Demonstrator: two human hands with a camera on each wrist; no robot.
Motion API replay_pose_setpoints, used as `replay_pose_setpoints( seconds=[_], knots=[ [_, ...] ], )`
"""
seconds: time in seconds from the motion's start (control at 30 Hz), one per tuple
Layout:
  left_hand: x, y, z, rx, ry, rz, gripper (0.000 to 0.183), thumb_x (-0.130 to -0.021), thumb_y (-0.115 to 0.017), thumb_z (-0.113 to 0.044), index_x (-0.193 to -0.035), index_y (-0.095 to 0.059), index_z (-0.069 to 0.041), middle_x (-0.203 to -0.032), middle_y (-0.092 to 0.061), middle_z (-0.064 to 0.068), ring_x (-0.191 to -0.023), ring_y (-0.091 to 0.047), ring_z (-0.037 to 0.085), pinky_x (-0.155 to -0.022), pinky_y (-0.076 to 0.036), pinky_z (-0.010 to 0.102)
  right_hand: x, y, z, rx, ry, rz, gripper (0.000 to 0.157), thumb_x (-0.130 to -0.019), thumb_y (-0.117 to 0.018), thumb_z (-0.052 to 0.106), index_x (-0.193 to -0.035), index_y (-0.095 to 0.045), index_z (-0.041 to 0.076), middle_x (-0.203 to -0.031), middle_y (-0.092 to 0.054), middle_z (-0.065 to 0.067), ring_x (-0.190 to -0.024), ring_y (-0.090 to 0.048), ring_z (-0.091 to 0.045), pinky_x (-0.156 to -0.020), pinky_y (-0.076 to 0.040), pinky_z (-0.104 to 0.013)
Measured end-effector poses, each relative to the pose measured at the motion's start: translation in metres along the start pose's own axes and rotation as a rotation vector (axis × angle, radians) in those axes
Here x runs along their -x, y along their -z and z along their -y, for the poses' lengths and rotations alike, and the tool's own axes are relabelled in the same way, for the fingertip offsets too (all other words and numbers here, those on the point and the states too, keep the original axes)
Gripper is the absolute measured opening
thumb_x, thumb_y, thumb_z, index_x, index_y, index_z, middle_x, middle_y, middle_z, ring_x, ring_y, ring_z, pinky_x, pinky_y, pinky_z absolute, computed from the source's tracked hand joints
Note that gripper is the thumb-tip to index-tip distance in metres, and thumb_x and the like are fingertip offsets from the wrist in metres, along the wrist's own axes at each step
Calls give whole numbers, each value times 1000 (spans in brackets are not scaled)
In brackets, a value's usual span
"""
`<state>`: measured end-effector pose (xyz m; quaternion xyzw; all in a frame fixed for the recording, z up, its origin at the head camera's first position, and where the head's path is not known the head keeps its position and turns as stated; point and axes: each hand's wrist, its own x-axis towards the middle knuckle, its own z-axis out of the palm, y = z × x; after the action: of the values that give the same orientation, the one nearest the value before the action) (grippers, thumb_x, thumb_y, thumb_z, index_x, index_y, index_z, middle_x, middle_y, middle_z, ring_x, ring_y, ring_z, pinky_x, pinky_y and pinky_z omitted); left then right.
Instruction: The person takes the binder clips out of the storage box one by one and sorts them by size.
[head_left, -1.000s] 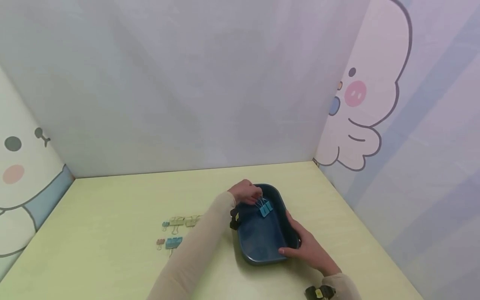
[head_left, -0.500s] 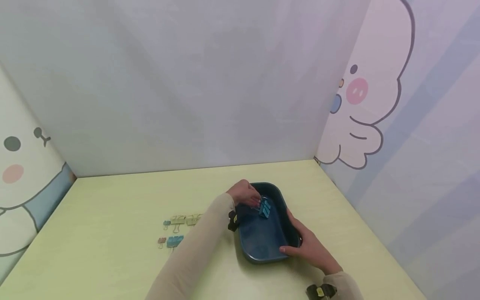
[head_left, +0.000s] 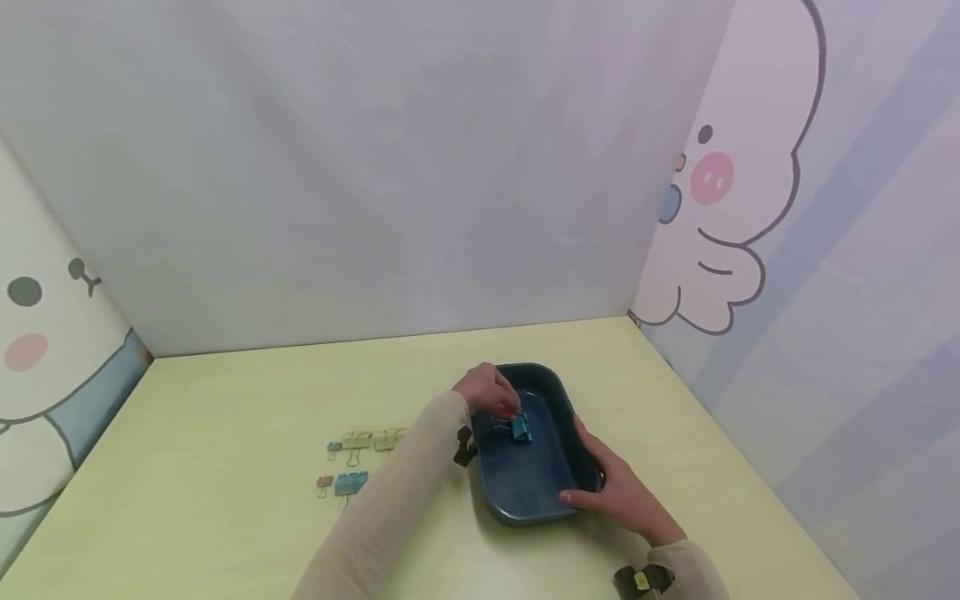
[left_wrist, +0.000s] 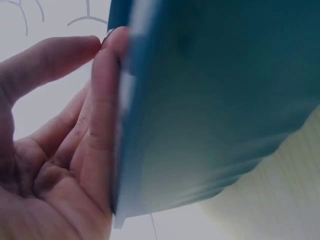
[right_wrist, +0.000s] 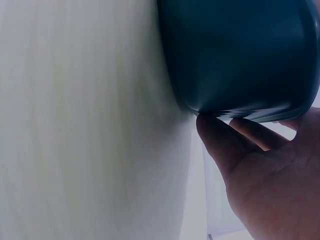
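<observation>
A dark blue tray stands on the table at an angle. My left hand reaches over its far left side, thumb and fingertips pinching a blue binder clip just inside. Thin wire handles show beside the clip. In the left wrist view, the thumb and index finger of my left hand meet by the rim, and the tray's outer wall hides most of the clip. My right hand holds the tray's near right corner; in the right wrist view its fingers touch the tray's outer side.
Left of the tray lie a small blue clip, two yellow clips, a small pink clip and a larger blue clip. My left sleeve partly covers that area. A pale wall rises behind the table.
The blue clip in my left hand has moved slightly left and down in the tray and turned more upright. My right hand keeps its hold on the corner.
</observation>
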<state>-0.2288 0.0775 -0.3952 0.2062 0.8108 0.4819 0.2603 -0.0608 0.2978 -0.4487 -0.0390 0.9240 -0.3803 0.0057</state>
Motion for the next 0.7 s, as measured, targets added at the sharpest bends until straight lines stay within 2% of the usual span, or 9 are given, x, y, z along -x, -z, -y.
replay_pose_setpoints(
  seconds=[0.3,0.53,0.7],
  knots=[
    [3,-2,-1,-33,6,-39,9,-88,-73,-6,-92,-79,-1,-90,-78,12,-82,-78,24,-75,-62,28,0,0,2,-8,-6,4,105,-81,-82,37,-162,-18,19,-166,-26,-16,-152,-28,-41,-116,-35,-59],
    [3,-5,0,-82,30,-72,8,-88,-75,-8,-84,-81,-5,-79,-78,8,-73,-77,18,-77,-61,26,0,0,2,-3,-3,3,106,-81,-83,40,-162,-17,21,-166,-26,-15,-152,-28,-42,-116,-33,-63],
    [5,-5,1,-59,35,-112,8,-87,-75,-9,-84,-81,-6,-76,-77,5,-67,-75,14,-75,-60,23,0,0,0,7,6,-1,106,-80,-83,40,-162,-17,20,-166,-26,-16,-151,-29,-42,-115,-33,-64]
  ],
)
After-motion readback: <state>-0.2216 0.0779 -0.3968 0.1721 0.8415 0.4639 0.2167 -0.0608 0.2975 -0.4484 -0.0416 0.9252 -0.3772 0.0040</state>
